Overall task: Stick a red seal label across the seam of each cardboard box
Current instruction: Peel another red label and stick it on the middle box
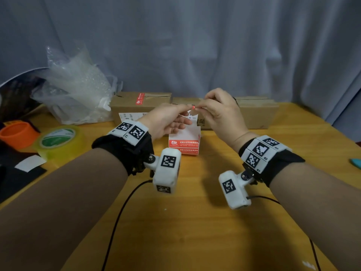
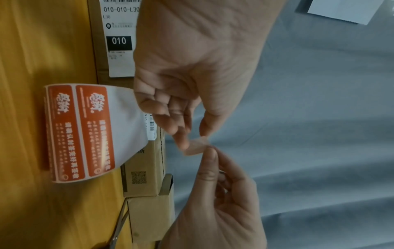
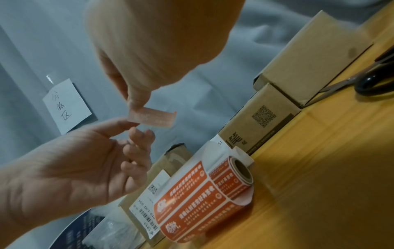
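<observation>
Red seal label (image 3: 152, 116) flat, pale back showing.

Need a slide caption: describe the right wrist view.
Both hands, right hand and left hand, pinch a peeled red seal label above the label roll.

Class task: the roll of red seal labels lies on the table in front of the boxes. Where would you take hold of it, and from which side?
Probably from above, fingers across the curved outside of the label roll. It lies on its side on the table, its hollow core facing sideways and a loose strip trailing off it, so avoid gripping that strip.
</observation>
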